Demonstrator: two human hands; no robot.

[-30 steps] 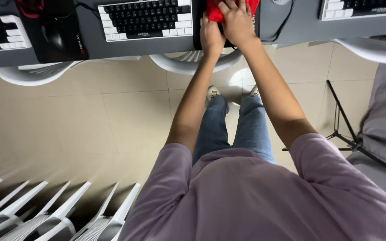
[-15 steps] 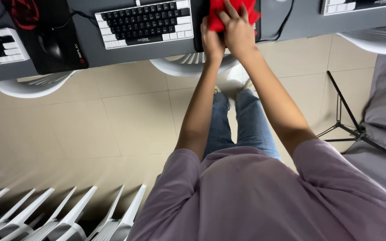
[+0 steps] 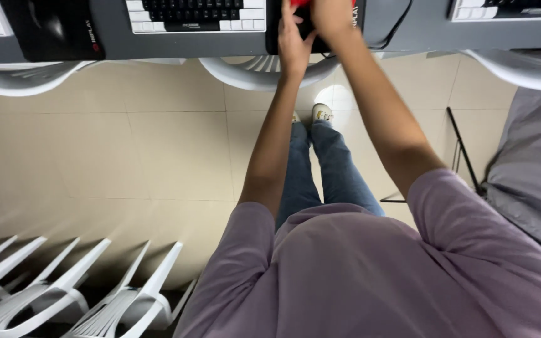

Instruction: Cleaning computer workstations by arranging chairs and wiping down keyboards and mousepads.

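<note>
While two hands (image 3: 311, 28) press one red cloth (image 3: 298, 3), three keyboards (image 3: 195, 14) show.

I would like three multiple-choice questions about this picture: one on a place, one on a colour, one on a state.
1. Where are both hands?
A. on the floor
B. on the black mouse pad at the desk edge
C. on a white chair

2. What colour is the cloth under the hands?
A. red
B. green
C. yellow

3. How are the arms?
A. folded
B. hanging down
C. stretched forward

Answers: 1 B, the left hand and right hand lie on the pad. 2 A, a red strip shows at the top edge. 3 C, both arms reach to the desk.
</note>
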